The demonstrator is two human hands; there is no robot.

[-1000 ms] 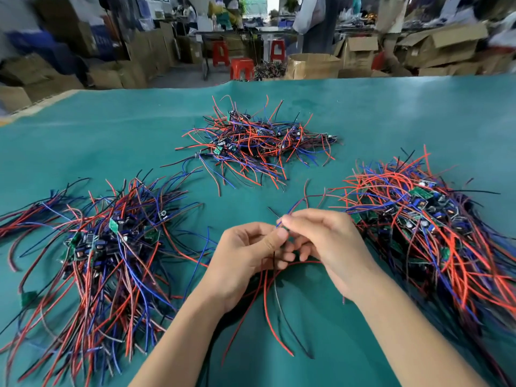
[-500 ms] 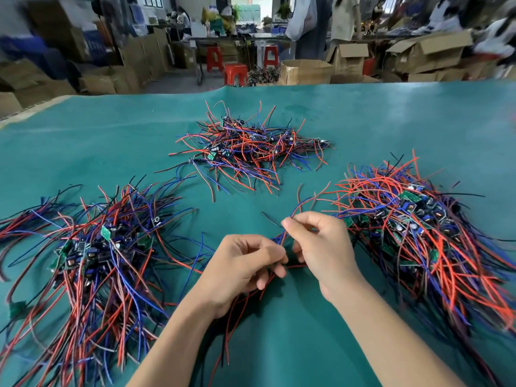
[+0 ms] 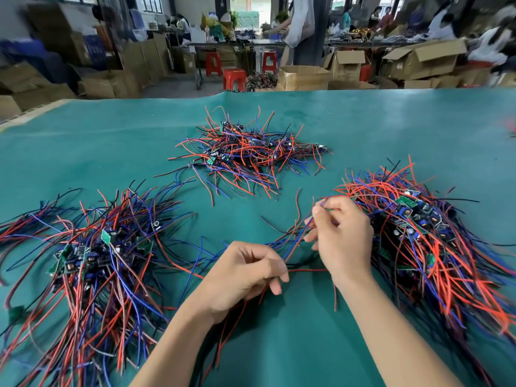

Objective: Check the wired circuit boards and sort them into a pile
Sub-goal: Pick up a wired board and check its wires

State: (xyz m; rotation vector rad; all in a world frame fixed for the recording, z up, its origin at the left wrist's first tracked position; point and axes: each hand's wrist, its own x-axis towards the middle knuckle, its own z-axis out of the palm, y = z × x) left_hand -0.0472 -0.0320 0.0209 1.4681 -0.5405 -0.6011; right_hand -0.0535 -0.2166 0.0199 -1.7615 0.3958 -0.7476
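Green table, blue wire pinched between both hands' grip, left hand, right hand

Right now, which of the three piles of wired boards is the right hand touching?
The pile on the right: the right hand rests against its left edge. The left pile and far pile lie apart, untouched.

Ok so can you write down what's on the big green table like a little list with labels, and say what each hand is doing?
Table: green mat
Left pile: wired boards with red, blue and black wires
Far pile: smaller heap, past the hands
Right pile: big heap, beside the right hand
Left hand: left hand curled round red and black wires
Right hand: right hand pinching a blue wire at its fingertips
Between the hands: wires stretched across
Board being checked: hidden by the hands, cannot tell
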